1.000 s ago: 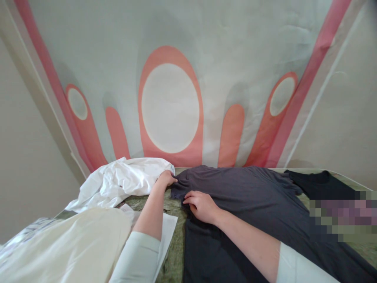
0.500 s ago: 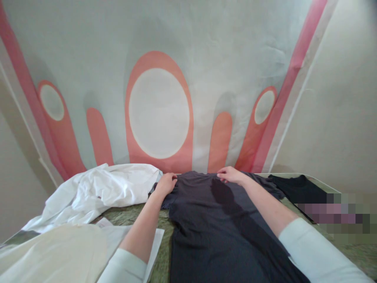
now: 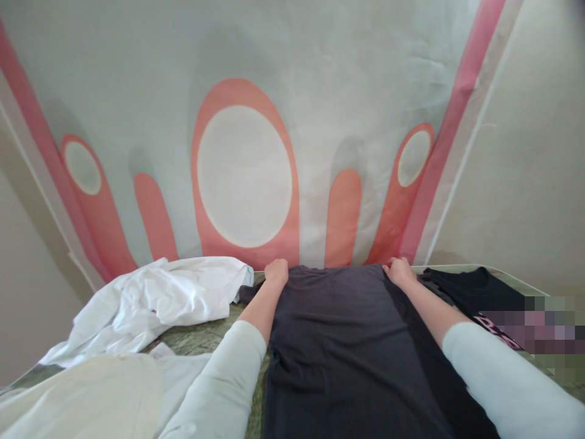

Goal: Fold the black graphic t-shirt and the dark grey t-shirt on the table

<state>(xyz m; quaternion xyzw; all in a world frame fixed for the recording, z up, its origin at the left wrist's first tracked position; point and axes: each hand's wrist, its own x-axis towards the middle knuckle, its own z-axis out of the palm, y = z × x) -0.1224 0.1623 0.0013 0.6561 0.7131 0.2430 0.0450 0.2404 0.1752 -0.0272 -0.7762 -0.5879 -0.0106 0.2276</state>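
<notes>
A dark grey T-shirt (image 3: pixel 342 341) lies spread out in front of me, its upper end at the far edge of the table. My left hand (image 3: pixel 276 273) is closed on the shirt's far left corner. On the far right corner my right hand (image 3: pixel 400 272) grips the cloth, fingers curled over it. Between the two hands the fabric runs fairly straight, with a few creases lower down. A bit of dark sleeve shows to the left of my left wrist. More dark cloth lies beyond my right wrist.
A crumpled white garment (image 3: pixel 150 299) lies at the far left, with a cream garment (image 3: pixel 91 396) nearer me. A black garment (image 3: pixel 475 292) rests at the right, partly blurred. The surface has a green patterned cover (image 3: pixel 196 338). Behind rises a wall panel (image 3: pixel 365 79) with orange shapes.
My right hand has moved right along the shirt's far edge, and my left hand slightly right. Both hands have closed on the cloth, which is now straighter between them.
</notes>
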